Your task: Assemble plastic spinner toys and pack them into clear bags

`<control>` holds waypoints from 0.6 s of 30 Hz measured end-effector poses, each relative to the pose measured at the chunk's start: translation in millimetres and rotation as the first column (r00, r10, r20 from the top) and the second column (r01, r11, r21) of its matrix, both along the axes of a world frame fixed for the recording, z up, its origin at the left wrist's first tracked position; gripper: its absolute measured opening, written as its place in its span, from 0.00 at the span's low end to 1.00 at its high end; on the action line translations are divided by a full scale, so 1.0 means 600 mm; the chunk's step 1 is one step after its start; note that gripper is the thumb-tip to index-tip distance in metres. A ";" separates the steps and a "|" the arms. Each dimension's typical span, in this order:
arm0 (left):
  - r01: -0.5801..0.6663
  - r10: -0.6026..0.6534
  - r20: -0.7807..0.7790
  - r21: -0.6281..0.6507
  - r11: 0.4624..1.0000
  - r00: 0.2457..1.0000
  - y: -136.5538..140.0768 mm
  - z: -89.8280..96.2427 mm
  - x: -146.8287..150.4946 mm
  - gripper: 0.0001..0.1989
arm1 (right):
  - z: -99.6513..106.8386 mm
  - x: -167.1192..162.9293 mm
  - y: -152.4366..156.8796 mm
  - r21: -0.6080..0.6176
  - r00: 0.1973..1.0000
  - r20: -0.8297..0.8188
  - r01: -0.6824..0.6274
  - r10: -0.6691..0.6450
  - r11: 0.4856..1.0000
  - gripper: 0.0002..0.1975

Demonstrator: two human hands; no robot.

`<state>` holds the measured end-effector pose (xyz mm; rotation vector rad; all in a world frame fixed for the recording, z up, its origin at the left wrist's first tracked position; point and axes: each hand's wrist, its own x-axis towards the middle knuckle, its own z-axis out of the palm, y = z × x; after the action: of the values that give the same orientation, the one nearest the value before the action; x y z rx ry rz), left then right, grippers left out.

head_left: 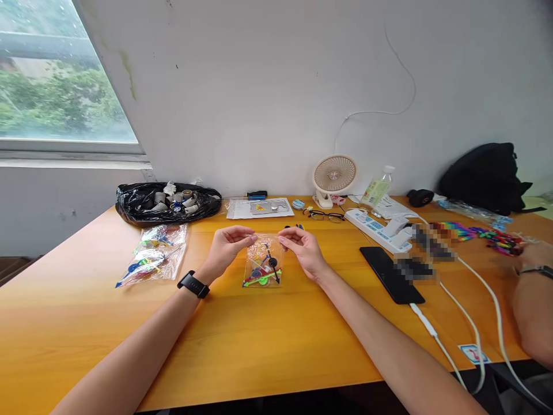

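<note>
A small clear plastic bag [262, 262] hangs between my hands, held by its two top corners. Inside it lie colourful plastic pieces, among them green, red, blue and black ones. My left hand [228, 245] pinches the top left corner between thumb and fingers, and a black watch is on that wrist. The opposite corner is pinched by my right hand [305, 249]. To the left on the table rests a larger clear bag [151, 256] with blue, green and yellow parts in it.
Behind stand a black plastic bag [129, 207] of grey pieces, papers [239, 208], glasses [326, 216], a fan [334, 174] and a bottle [377, 189]. On the right are a power strip [375, 229], a black phone [386, 274], white cables and another person's arm [533, 300].
</note>
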<state>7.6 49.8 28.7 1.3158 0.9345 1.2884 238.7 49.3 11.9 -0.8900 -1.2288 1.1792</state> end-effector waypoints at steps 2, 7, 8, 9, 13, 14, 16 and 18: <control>0.003 -0.003 0.017 0.011 1.000 1.000 0.001 0.001 -0.001 0.22 | 0.002 0.001 0.000 0.014 1.000 0.005 0.004 -0.004 1.000 0.20; 0.030 -0.030 0.016 0.030 0.999 0.999 -0.002 0.003 0.004 0.22 | 0.009 0.001 -0.006 -0.009 0.998 0.021 -0.063 0.063 0.998 0.23; 0.040 -0.040 0.016 0.033 0.999 0.999 -0.004 0.003 0.007 0.22 | 0.009 -0.001 -0.007 -0.025 0.995 0.043 -0.088 0.089 0.996 0.22; 0.052 -0.052 0.014 0.035 0.998 0.999 -0.006 0.002 0.009 0.22 | 0.008 -0.004 -0.008 -0.039 0.992 0.068 -0.103 0.105 0.994 0.21; 0.095 -0.095 -0.004 0.022 0.995 0.996 -0.011 -0.002 0.020 0.23 | 0.001 -0.016 -0.013 -0.044 0.990 0.122 -0.060 0.065 0.997 0.17; 0.112 -0.112 -0.010 0.009 0.994 0.994 -0.012 -0.004 0.023 0.25 | 0.000 -0.018 -0.014 -0.043 0.992 0.117 -0.050 0.055 0.998 0.17; 0.159 -0.159 -0.023 -0.016 0.987 0.987 -0.015 -0.009 0.028 0.25 | 0.000 -0.022 -0.016 -0.039 0.993 0.104 -0.052 0.056 0.998 0.17; 0.203 -0.204 -0.037 -0.027 0.979 0.978 -0.016 -0.014 0.032 0.22 | -0.001 -0.024 -0.018 -0.038 0.993 0.095 -0.060 0.063 0.998 0.17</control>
<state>26.9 40.4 20.1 1.3852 0.8167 1.0942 224.3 38.7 11.6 -0.9499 -1.3250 1.2215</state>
